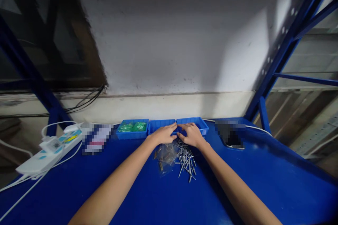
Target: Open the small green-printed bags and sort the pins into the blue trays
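Running along the left side of the blue tabletop (148, 200), a white power strip (34, 163) carried a plug adapter (51, 144), a yellow mark and blue socket faces, with white cords trailing around it. Behind it, black cables (87, 102) sagged along the wall past a blue rack post (29, 66). Next came a pale, flat item (97, 139) with a pinkish band, pixelated so that any print was unreadable. Just beside it stood the left blue bin (132, 135), holding green packets (132, 126) whose pale markings were too small to read. The left hand (163, 134) lay over the front of the middle blue bin (161, 123), fingers extended and thumb apart; whether it gripped anything could not be told. Nearer the person, below that hand, lay a clear plastic bag (166, 158) of brownish pieces, touching a loose heap of silver blind rivets (187, 161). The right hand (192, 134) reached to the right blue bin (199, 126), half spread, its thumb close to the left one; its hold was likewise unclear. Farther right, a dark phone (235, 142), partly pixelated, lay before a white cable (258, 129) leading toward the right-hand blue upright (283, 49).
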Available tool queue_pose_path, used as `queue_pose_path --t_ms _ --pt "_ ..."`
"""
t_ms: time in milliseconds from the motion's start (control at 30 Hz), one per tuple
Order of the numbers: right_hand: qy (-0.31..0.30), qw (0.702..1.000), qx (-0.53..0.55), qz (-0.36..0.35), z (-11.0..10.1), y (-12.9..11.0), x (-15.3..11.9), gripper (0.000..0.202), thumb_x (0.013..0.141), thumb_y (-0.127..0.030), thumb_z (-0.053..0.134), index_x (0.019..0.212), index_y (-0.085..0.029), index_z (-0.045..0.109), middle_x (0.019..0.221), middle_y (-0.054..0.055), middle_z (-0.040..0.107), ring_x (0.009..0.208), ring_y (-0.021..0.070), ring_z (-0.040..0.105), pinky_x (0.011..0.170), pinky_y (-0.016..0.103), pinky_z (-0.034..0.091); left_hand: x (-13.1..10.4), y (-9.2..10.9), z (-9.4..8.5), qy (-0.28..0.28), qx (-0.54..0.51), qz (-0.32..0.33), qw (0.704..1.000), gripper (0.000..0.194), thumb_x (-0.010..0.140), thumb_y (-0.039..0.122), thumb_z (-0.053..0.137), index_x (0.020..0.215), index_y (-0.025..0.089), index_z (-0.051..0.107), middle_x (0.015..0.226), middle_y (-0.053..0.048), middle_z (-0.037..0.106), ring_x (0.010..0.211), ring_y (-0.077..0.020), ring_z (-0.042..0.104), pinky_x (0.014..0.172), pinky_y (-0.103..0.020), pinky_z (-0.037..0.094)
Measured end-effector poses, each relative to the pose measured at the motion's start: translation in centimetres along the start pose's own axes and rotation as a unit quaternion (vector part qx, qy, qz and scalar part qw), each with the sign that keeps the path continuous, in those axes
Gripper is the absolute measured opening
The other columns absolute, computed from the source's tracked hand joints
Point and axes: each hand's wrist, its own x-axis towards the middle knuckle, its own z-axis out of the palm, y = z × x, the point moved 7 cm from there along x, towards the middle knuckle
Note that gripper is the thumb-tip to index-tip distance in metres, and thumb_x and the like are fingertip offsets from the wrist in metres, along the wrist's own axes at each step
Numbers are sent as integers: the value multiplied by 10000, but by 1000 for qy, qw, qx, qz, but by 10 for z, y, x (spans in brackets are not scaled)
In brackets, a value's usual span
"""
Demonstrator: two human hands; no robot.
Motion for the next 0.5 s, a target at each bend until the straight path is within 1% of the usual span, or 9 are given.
queue_pose_path --t_ms 67,133,200,233,300,333,367,433,500 --pt "9 1000 -2 -5 -1 -1 1 428 843 -385 494 1206 -165 548 1166 117 621 1109 224 538 968 382 303 0 3 -1 -2 0 -2 1000 649 860 368 424 1434 123 243 1513 -112 158 1373 -265 231 1107 -396 251" --pt "25 1000 -2 -7 -5 -1 1 431 825 -384 520 1194 -165 556 1192 108 607 1195 242 470 1002 402 280 -4 3 -7 -3 3 -1 1000 662 853 406 444 1432 149 252 1509 -112 175 1366 -283 246 1097 -427 259" --pt "67 998 2 5 -17 1 -7 448 814 -393 536 1198 -164 548 1202 101 597 1250 265 404 1021 426 269 -13 -2 -22 14 8 -3 1000 692 840 485 466 1432 197 255 1508 -104 189 1362 -300 251 1091 -460 252" --pt "98 995 5 15 -24 3 -15 455 818 -400 532 1206 -162 539 1203 102 590 1259 274 387 1023 435 273 -20 -7 -34 32 12 -4 999 707 834 537 460 1434 224 251 1510 -97 193 1364 -301 245 1094 -465 239" --pt "157 987 8 33 -39 6 -39 451 839 -407 506 1212 -154 525 1200 112 575 1259 283 376 1020 441 287 -37 -28 -61 76 39 -41 995 804 777 625 501 1439 255 233 1521 -103 152 1384 -324 164 1100 -492 190" --pt "176 984 9 35 -44 5 -53 438 847 -404 496 1205 -154 526 1185 114 575 1255 282 375 1018 438 294 -46 -41 -72 81 59 -62 993 878 722 657 547 1441 272 221 1528 -107 99 1392 -346 94 1098 -527 149" --pt "183 983 10 31 -47 3 -67 416 851 -397 492 1188 -158 535 1161 112 581 1249 279 378 1015 433 302 -55 -55 -79 65 78 -78 992 959 651 681 601 1440 305 207 1533 -104 42 1391 -374 16 1080 -582 104" --pt "176 984 14 19 -46 -2 -90 360 850 -378 499 1140 -174 561 1099 100 596 1222 275 394 994 422 327 -70 -83 -84 6 99 -114 989 1126 505 673 707 1437 361 158 1527 -103 -62 1369 -424 -81 1016 -683 40" --pt "168 985 20 17 -42 -7 -103 313 846 -361 507 1093 -182 582 1049 92 601 1175 273 423 960 417 351 -83 -112 -80 -61 104 -180 976 1274 383 608 790 1437 375 114 1520 -122 -90 1352 -456 -104 975 -725 38"
